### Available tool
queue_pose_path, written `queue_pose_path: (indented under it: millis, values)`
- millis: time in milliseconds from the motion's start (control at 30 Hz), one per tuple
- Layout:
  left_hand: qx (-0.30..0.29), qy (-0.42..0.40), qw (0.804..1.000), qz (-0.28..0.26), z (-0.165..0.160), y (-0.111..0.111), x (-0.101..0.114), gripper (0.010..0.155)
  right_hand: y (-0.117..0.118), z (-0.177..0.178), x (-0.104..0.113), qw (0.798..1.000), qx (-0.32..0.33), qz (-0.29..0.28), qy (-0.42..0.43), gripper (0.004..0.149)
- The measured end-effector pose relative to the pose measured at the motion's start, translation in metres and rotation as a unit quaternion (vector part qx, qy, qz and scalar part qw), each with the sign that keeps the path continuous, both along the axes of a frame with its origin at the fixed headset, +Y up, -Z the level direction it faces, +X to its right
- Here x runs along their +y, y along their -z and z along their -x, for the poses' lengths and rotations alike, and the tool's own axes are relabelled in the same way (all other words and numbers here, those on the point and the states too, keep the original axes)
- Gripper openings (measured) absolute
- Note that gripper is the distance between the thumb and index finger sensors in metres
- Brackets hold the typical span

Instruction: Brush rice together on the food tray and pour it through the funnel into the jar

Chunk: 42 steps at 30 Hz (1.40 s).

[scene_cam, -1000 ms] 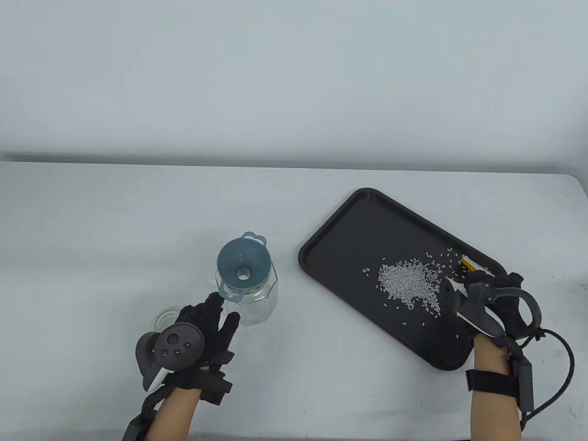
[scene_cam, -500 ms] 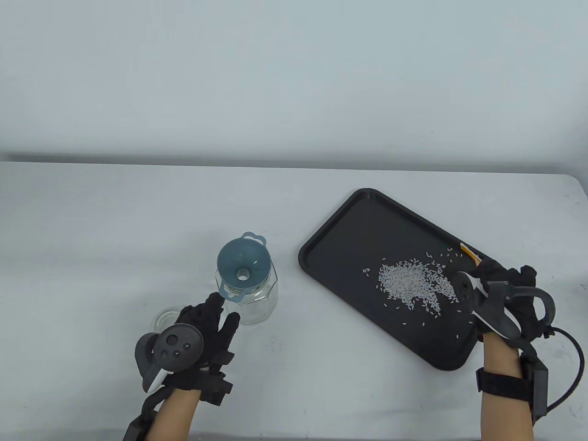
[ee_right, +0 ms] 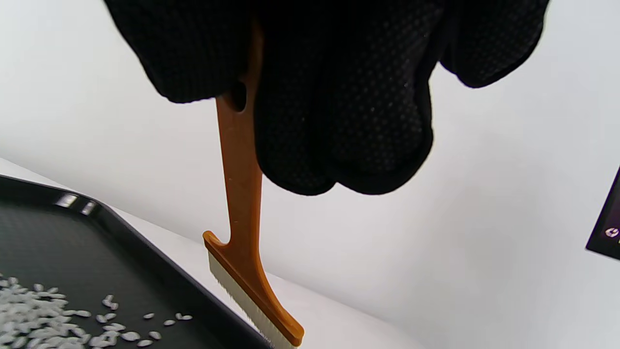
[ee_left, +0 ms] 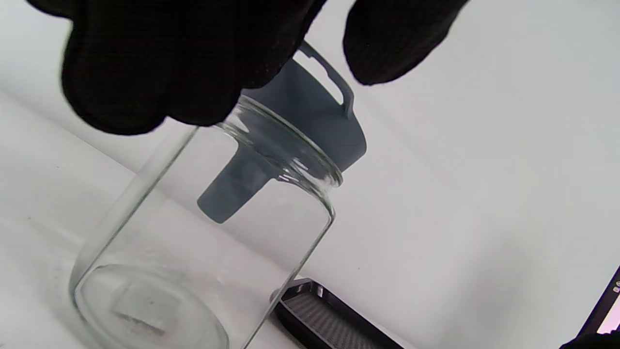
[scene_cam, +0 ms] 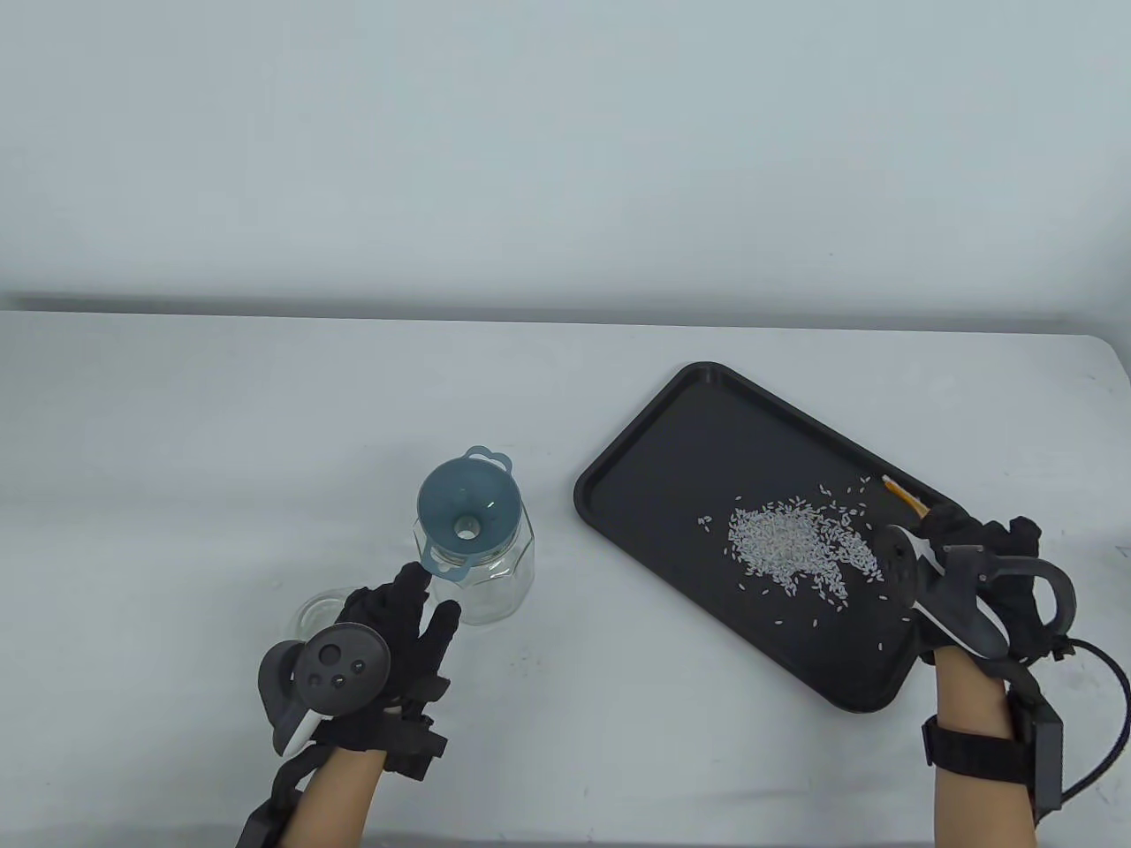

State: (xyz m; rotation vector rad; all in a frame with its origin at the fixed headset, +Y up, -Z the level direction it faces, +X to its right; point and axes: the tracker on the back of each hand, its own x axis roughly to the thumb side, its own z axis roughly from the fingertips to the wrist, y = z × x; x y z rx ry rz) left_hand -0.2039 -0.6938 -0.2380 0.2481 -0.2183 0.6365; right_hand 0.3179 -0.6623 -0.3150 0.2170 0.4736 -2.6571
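Rice (scene_cam: 791, 548) is lying in a loose heap toward the near right part of the black food tray (scene_cam: 671, 442), with stray grains scattered around it, so the brushing step is looking unfinished and the pouring has not begun. The right hand (scene_cam: 976, 565) is hovering at the tray's right rim, its fingers (ee_right: 339, 121) curling round the orange handle of a small brush (ee_right: 242, 232). In the right wrist view the brush head is hanging bristles-down right at the tray's rim; whether it is touching the rim cannot be told. The next move is probably calling for setting the bristles down beyond the outlying grains and drawing them inward toward the heap.

The left hand (scene_cam: 389, 636) is resting at the near side of the glass jar (scene_cam: 482, 574), fingers fairly straight and spread; the left wrist view is showing fingertips (ee_left: 160, 72) at the jar's shoulder, steadying rather than gripping, though exact contact is hard to judge. The blue-grey funnel (scene_cam: 466, 512) is sitting in the jar's mouth with its spout pointing down inside, and the jar is looking empty. A clear lid (scene_cam: 314, 609) is lying on the table just beside the left hand
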Motion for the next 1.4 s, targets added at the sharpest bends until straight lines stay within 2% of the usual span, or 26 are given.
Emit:
queue_pose_path:
  millis: [100, 167, 233, 333, 400, 500, 600, 667, 733, 800, 833, 900, 1067, 1267, 1400]
  values:
    - [0.002, 0.0, 1.0, 0.0, 0.0, 0.0, 0.0, 0.069, 0.005, -0.005, -0.02, 0.999, -0.012, 0.03, -0.015, 0.044]
    - [0.002, 0.002, 1.0, 0.0, 0.0, 0.0, -0.001, 0.069, 0.008, -0.007, -0.038, 0.996, -0.019, 0.087, -0.018, 0.044]
    - [0.001, 0.002, 1.0, 0.001, 0.0, 0.0, -0.001, 0.069, 0.006, -0.004, -0.043, 0.995, -0.009, 0.094, -0.015, 0.044]
    - [0.001, 0.002, 1.0, 0.0, 0.0, 0.0, 0.0, 0.069, -0.001, 0.009, -0.033, 0.994, 0.016, 0.111, 0.001, 0.046]
    - [0.001, 0.002, 1.0, 0.0, 0.0, 0.0, 0.0, 0.069, -0.007, 0.019, -0.024, 0.992, 0.058, 0.113, 0.006, 0.046]
    - [0.0, 0.002, 1.0, 0.0, 0.0, 0.0, 0.0, 0.069, -0.02, 0.034, -0.006, 0.984, 0.087, 0.155, 0.025, 0.045]
    - [0.0, 0.002, 1.0, -0.001, 0.0, 0.0, 0.0, 0.069, -0.025, 0.034, 0.008, 0.99, 0.083, 0.111, 0.013, 0.044]
    - [0.0, 0.002, 1.0, 0.0, 0.0, 0.0, 0.0, 0.069, -0.021, 0.027, 0.005, 0.995, 0.061, 0.081, -0.003, 0.044]
    - [-0.001, 0.003, 1.0, 0.001, -0.001, 0.0, 0.0, 0.069, -0.013, 0.02, -0.005, 0.996, 0.032, 0.078, -0.033, 0.044]
    - [-0.001, 0.004, 1.0, 0.001, -0.001, 0.0, 0.0, 0.069, -0.007, 0.016, -0.021, 0.994, 0.017, 0.097, -0.056, 0.044]
    - [-0.001, 0.003, 1.0, 0.001, -0.001, 0.0, 0.0, 0.069, -0.006, 0.015, -0.029, 0.99, 0.011, 0.131, -0.06, 0.044]
    - [-0.001, 0.003, 1.0, 0.001, -0.001, 0.0, 0.0, 0.068, -0.009, 0.02, -0.034, 0.988, 0.04, 0.144, -0.041, 0.046]
    - [0.0, 0.002, 1.0, 0.001, 0.0, 0.0, 0.0, 0.069, -0.032, 0.045, -0.014, 0.974, 0.116, 0.187, 0.046, 0.046]
    - [0.002, 0.002, 1.0, 0.001, 0.0, 0.0, 0.001, 0.069, -0.059, 0.063, 0.004, 0.955, 0.16, 0.237, 0.078, 0.046]
    - [0.003, 0.001, 1.0, 0.001, 0.0, 0.0, 0.001, 0.068, -0.065, 0.057, 0.033, 0.954, 0.167, 0.217, 0.123, 0.045]
